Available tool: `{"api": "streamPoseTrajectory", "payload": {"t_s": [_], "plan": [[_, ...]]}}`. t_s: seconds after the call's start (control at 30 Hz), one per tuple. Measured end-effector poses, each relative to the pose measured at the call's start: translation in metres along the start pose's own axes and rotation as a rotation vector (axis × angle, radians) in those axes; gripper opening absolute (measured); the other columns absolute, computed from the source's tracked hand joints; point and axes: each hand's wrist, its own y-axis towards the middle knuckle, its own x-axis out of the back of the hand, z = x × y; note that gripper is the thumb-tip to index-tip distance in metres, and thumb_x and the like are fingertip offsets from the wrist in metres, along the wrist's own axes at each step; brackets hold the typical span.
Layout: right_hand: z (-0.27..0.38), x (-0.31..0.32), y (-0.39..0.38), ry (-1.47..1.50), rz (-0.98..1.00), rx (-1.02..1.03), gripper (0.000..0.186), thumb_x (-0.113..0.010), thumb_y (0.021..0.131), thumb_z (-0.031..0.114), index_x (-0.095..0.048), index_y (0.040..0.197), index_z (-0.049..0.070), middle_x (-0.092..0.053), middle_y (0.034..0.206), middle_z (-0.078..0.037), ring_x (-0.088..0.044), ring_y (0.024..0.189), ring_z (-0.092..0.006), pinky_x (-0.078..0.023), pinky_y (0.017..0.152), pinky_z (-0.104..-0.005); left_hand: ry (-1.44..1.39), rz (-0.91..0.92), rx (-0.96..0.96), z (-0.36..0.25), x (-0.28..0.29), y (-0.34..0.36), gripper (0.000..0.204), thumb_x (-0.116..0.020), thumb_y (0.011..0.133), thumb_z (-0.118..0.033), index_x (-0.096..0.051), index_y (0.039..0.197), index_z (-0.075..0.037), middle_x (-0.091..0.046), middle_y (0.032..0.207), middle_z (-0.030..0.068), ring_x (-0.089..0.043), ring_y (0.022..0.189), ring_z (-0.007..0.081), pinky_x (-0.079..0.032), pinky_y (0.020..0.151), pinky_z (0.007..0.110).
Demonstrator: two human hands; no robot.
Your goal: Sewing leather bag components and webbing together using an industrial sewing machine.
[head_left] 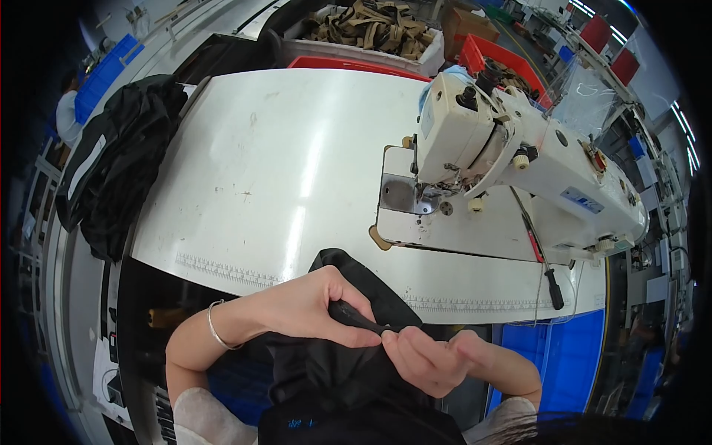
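Note:
Black fabric (356,276) lies over the front edge of the white sewing table, part of it hanging down toward me. My left hand (326,308) grips a folded piece of it between thumb and fingers. Close beside it, my right hand (430,360) pinches the same fabric, its fingertips nearly touching my left thumb. What detail lies between the fingertips is too small to make out. Beyond my right hand stands a white sewing machine (534,156), its needle area (437,194) apart from the fabric.
A black-handled screwdriver (554,288) lies right of the machine bed. A heap of black garments (122,163) hangs at the table's left end. Behind the white tabletop (245,148) sit a bin of tan straps (371,30) and a red crate (486,50). A blue bin (571,363) stands below right.

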Motion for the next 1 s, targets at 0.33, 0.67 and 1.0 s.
{"api": "streamPoseTrajectory", "payload": {"t_s": [0.33, 0.67, 1.0], "plan": [[-0.008, -0.003, 0.018, 1.390, 0.344, -1.278, 0.018, -0.066, 0.084, 0.015, -0.060, 0.097, 0.005, -0.061, 0.093, -0.005, -0.053, 0.093, -0.0214, -0.040, 0.080, -0.0295, -0.041, -0.052, -0.028, 0.003, -0.003, 0.003, 0.007, -0.070, 0.075, 0.000, -0.069, 0.081, 0.003, -0.060, 0.065, -0.0015, -0.050, 0.063, 0.0020, -0.039, 0.058, 0.019], [-0.010, -0.007, 0.011, 1.608, 0.733, -1.346, 0.020, -0.069, 0.085, 0.029, -0.064, 0.087, 0.009, -0.061, 0.087, 0.002, -0.046, 0.095, -0.0170, -0.038, 0.084, -0.0305, 0.105, -0.002, -0.042, 0.011, -0.004, 0.001, 0.014, -0.071, 0.076, -0.011, -0.067, 0.083, 0.001, -0.059, 0.062, -0.0022, -0.047, 0.057, 0.0026, -0.037, 0.052, 0.020], [-0.011, -0.010, 0.004, 1.935, 0.622, -1.328, 0.018, -0.063, 0.089, 0.027, -0.063, 0.094, 0.009, -0.060, 0.091, 0.001, -0.046, 0.097, -0.0177, -0.030, 0.095, -0.0332, 0.101, 0.033, -0.020, 0.005, -0.004, -0.001, 0.016, -0.072, 0.077, -0.013, -0.066, 0.081, 0.002, -0.060, 0.062, -0.0009, -0.050, 0.057, 0.0031, -0.038, 0.051, 0.021]]}}
